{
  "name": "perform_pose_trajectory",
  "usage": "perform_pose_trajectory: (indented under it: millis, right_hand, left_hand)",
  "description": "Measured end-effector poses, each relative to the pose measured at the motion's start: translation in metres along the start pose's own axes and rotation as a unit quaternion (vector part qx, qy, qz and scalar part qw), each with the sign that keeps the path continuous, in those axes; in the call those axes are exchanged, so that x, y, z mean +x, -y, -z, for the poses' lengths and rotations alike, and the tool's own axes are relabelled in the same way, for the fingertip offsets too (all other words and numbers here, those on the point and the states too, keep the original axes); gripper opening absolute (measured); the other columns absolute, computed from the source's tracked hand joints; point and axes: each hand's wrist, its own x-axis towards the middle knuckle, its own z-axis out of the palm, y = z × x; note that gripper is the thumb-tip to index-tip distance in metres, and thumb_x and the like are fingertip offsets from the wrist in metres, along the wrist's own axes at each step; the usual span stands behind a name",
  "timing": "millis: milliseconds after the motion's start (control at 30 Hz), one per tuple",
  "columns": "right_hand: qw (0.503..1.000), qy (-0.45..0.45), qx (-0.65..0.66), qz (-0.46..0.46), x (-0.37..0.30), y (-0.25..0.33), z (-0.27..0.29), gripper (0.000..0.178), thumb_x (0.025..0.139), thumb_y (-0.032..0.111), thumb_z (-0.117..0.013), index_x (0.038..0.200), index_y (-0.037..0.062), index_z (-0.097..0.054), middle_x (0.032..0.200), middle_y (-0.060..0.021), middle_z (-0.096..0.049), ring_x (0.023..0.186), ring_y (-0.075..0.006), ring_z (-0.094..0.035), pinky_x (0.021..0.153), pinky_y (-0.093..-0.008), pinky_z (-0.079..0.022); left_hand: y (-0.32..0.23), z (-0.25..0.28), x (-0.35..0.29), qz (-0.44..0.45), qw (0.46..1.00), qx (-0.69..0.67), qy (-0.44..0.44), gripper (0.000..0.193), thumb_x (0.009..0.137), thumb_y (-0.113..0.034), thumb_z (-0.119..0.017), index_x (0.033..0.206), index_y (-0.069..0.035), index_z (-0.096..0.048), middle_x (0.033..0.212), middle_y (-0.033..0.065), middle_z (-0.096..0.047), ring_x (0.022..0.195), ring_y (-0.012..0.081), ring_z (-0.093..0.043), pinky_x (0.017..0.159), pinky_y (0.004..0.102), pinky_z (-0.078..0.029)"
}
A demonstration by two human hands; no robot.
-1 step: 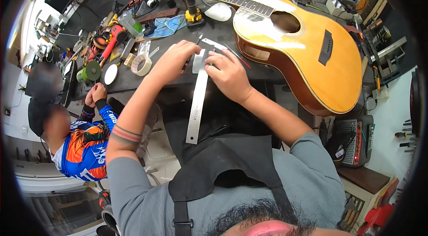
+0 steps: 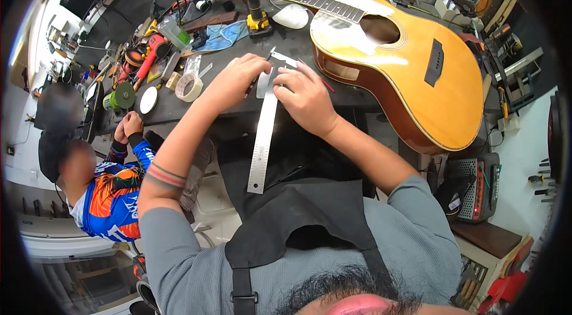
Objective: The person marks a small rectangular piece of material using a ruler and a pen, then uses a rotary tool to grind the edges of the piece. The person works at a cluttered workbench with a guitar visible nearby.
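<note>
A long steel ruler (image 2: 262, 145) sticks out over the bench's near edge, toward my apron. My right hand (image 2: 307, 97) has its curled fingers on the ruler's far end. My left hand (image 2: 238, 80) is closed around a slim, dark pen-like tool (image 2: 249, 87); its exact kind is unclear. Between the hands, a small flat metallic piece (image 2: 263, 86) lies beside the ruler, partly hidden. Just beyond the fingertips rests another short steel rule (image 2: 284, 59). A thin red stick (image 2: 328, 85), perhaps a pencil, shows past my right hand.
An acoustic guitar (image 2: 411, 71) fills the bench's right side, its neck reaching far left. A yellow-black cordless drill (image 2: 253, 2) stands behind my hands. Masking tape (image 2: 189, 87), a blue cloth (image 2: 223, 35) and cluttered tools lie left. Another person (image 2: 113, 190) sits at the left.
My left hand and its tool have shifted slightly to the right, toward the right hand. The ruler's near end has moved very slightly closer to me.
</note>
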Motion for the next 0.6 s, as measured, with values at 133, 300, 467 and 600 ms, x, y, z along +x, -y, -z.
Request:
perform_pose_trajectory:
  millis: [133,300,467,600]
  right_hand:
    - [1.000,-0.019,0.020,-0.003,0.006,-0.007,0.021,0.011,0.095,0.011,-0.077,0.103,0.0095,-0.071,0.113,-0.0020,-0.076,0.111,-0.0223,-0.077,0.117,-0.0525,-0.058]
    - [0.996,-0.050,0.070,0.007,-0.012,-0.007,0.053,0.018,0.093,0.005,-0.083,0.108,0.0078,-0.072,0.118,-0.0049,-0.078,0.115,-0.0247,-0.078,0.111,-0.0494,-0.061]
    - [0.993,-0.040,0.107,-0.010,-0.045,-0.004,0.071,0.026,0.091,0.002,-0.086,0.111,0.0084,-0.070,0.120,-0.0065,-0.080,0.116,-0.0272,-0.080,0.105,-0.0479,-0.061]
    - [0.982,-0.047,0.180,-0.032,-0.060,-0.012,0.061,0.031,0.094,-0.003,-0.083,0.117,0.0069,-0.066,0.121,-0.0108,-0.079,0.116,-0.0325,-0.081,0.107,-0.0505,-0.066]
  left_hand:
    - [-0.005,-0.005,0.018,-0.053,0.997,0.015,0.051,0.054,0.088,0.013,-0.070,0.138,-0.008,-0.066,0.163,0.0190,-0.066,0.160,0.0420,-0.054,0.130,0.0513,-0.044]
    - [0.003,-0.014,0.023,-0.120,0.988,0.042,0.089,0.048,0.087,0.012,-0.070,0.131,-0.006,-0.062,0.163,0.0181,-0.066,0.163,0.0395,-0.052,0.134,0.0546,-0.041]
    - [0.017,-0.001,0.020,-0.131,0.981,0.115,0.084,0.053,0.085,0.004,-0.077,0.134,-0.008,-0.060,0.163,0.0163,-0.065,0.161,0.0401,-0.053,0.136,0.0563,-0.040]
    - [0.020,-0.002,0.001,-0.091,0.988,0.123,0.005,0.050,0.092,-0.006,-0.082,0.137,-0.006,-0.060,0.156,0.0179,-0.067,0.153,0.0423,-0.059,0.130,0.0539,-0.045]
